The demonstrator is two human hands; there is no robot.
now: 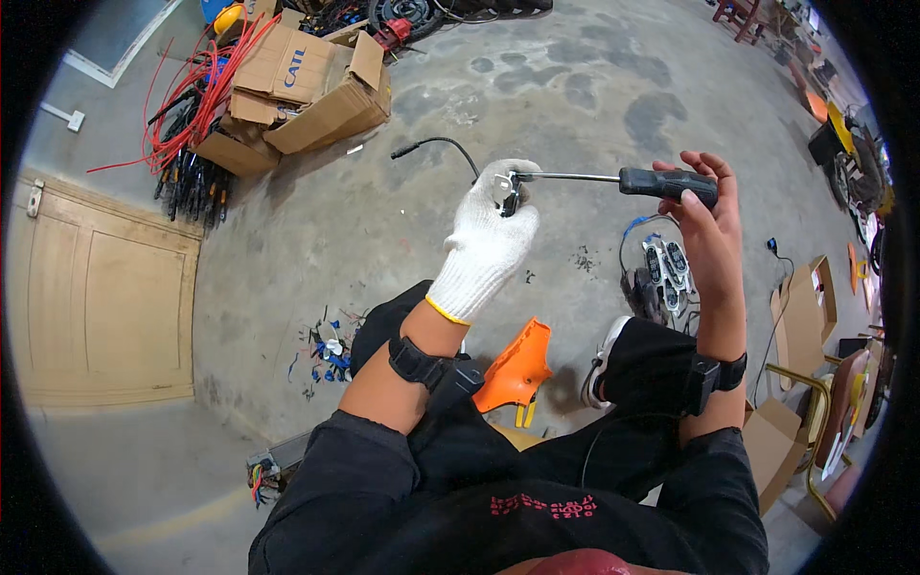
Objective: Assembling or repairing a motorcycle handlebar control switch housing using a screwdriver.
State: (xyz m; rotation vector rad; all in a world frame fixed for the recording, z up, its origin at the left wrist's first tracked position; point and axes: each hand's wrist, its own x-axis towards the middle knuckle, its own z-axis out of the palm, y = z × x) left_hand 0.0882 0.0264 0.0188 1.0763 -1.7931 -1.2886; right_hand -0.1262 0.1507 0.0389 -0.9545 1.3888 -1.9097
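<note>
Left hand (489, 235), in a white knit glove, fingers clenched on a small silver metal bracket with black cable (505, 189). Right hand (707, 225), bare, fingers wrapped round the black-handled screwdriver (613, 178), its shaft level, tip touching the bracket. Orange plastic cover (517, 369) lies on the concrete floor (383, 220) below the bracket, near the knees.

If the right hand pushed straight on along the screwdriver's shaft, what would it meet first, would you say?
Probably the small metal part pinched in the gloved left hand: the right hand aims the screwdriver at it, tip apparently touching.

Stained concrete floor (537, 105), wooden door panel (96, 287) alongside
</note>
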